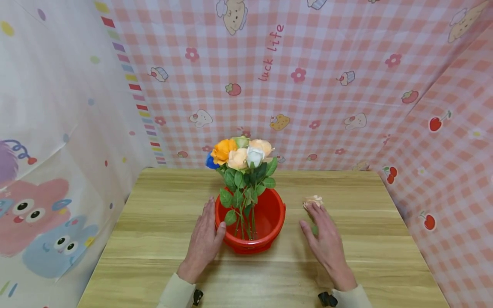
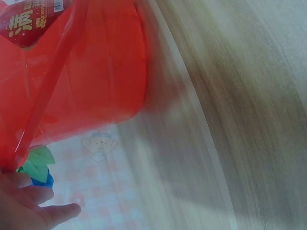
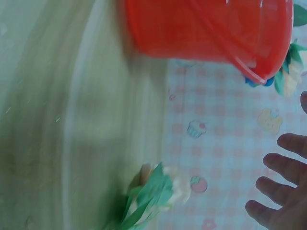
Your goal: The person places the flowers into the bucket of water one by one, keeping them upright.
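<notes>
A red bucket (image 1: 271, 214) stands on the table with several artificial roses upright in it. Among their heads are an orange rose (image 1: 223, 151), a white rose (image 1: 255, 156), a blue rose (image 1: 212, 161) and peach roses (image 1: 237, 159) over green leaves. My left hand (image 1: 204, 239) lies along the bucket's left side, fingers extended at the rim. To the right of the bucket, my right hand (image 1: 326, 239) is held over a loose peach flower (image 1: 313, 200), which it partly hides. In the right wrist view its fingers are spread apart, and the flower's leaves (image 3: 152, 191) show below the bucket.
The wooden table (image 1: 161, 201) meets a pink checked cloth (image 1: 308, 51) behind it. A white patterned cloth (image 1: 77, 107) hangs at the left, and another checked cloth (image 1: 454, 179) at the right. The bucket's handle (image 2: 50, 72) hangs down its side, near a label (image 2: 31, 21).
</notes>
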The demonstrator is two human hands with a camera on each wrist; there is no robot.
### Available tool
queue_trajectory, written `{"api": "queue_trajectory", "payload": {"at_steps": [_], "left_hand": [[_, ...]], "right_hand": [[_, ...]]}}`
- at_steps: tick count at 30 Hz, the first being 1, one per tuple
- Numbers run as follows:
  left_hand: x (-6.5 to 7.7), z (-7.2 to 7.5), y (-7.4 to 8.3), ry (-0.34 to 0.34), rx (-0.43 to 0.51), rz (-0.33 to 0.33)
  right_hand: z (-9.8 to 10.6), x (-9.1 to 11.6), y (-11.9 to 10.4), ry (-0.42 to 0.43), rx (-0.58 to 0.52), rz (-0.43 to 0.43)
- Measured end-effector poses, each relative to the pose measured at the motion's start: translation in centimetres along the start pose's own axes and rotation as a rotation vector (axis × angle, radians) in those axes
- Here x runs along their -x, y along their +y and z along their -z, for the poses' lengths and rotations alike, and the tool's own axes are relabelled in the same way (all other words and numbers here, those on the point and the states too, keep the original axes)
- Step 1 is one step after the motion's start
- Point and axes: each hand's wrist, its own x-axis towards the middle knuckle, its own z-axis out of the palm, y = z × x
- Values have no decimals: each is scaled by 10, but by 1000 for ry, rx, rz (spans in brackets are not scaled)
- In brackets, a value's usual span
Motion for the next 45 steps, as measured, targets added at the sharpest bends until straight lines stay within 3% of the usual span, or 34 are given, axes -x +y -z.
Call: {"api": "queue_trajectory", "payload": {"at_steps": [17,24,31,45], "left_hand": [[0,1,1,-8,0,6],[0,1,1,-10,-2,11],[0,0,2,-10,0,11],[0,0,1,-7,-4,1]], "right_hand": [[13,25,35,-11,70,-52],[17,36,45,15,92,-36],[21,47,55,-29,104,-110],[25,67,71,-13,89,-169]]}}
